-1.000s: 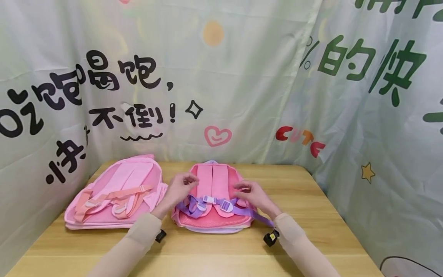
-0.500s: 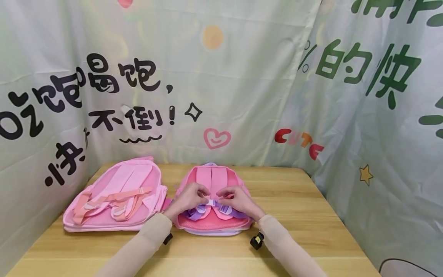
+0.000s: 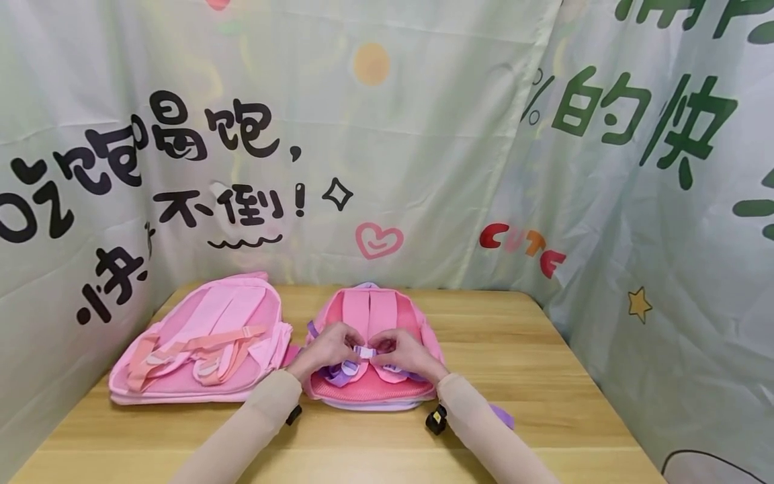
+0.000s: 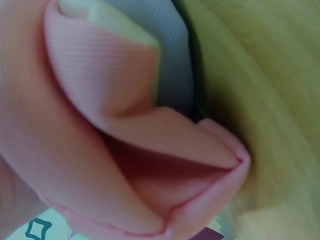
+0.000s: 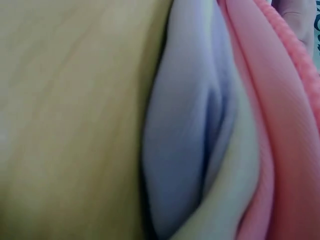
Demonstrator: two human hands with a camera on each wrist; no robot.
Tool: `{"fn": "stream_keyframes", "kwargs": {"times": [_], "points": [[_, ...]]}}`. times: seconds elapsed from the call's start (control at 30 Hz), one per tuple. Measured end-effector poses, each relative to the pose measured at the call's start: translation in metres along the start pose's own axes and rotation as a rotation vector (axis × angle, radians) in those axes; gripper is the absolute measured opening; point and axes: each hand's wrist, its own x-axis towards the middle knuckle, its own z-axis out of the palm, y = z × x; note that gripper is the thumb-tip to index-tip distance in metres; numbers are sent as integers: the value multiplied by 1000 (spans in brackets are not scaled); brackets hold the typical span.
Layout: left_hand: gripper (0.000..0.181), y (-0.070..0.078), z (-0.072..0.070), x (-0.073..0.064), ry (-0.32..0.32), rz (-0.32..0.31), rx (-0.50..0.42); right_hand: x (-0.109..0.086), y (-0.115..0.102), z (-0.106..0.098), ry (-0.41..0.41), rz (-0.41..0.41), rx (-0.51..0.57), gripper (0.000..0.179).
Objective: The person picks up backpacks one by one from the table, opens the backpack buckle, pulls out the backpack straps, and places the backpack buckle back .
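Note:
A pink backpack [image 3: 370, 390] lies on its front in the middle of the table, its shoulder straps facing up. Across them runs a purple strap [image 3: 342, 374] with a white buckle [image 3: 365, 352] at its centre. My left hand [image 3: 330, 347] pinches at the buckle's left end, thumb and fingers curled together. From the other side, my right hand [image 3: 404, 352] pinches the buckle's right end. The left wrist view shows the bag's pink side pocket [image 4: 175, 135]; its lilac side panel [image 5: 180, 135] fills part of the right wrist view.
To the left lies a second, paler pink backpack [image 3: 242, 302] with orange straps [image 3: 208, 337]. Beyond my right sleeve, a purple strap end [image 3: 503, 417] shows on the wooden table [image 3: 532, 376]. Printed cloth [image 3: 435, 168] hangs behind and along both sides.
Both hands have come inward from the sides of the pink backpack and met at the white buckle. The purple strap's loose end now lies farther right on the table.

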Motion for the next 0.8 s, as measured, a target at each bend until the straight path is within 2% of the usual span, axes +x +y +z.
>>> {"fn": "stream_keyframes", "kwargs": {"times": [0.23,0.47,0.67,0.8], "points": [[16,1,-1,0,-52,12,-4,0,1,3,18,15,-39,29],[14,-4,-1,-3,-61,25,-34,1,2,7,31,19,-27,28],[16,-6,0,-2,-72,35,-67,0,1,7,62,4,-58,24],[18,-7,-1,-1,-70,51,-58,1,0,7,76,7,-87,25]]}}
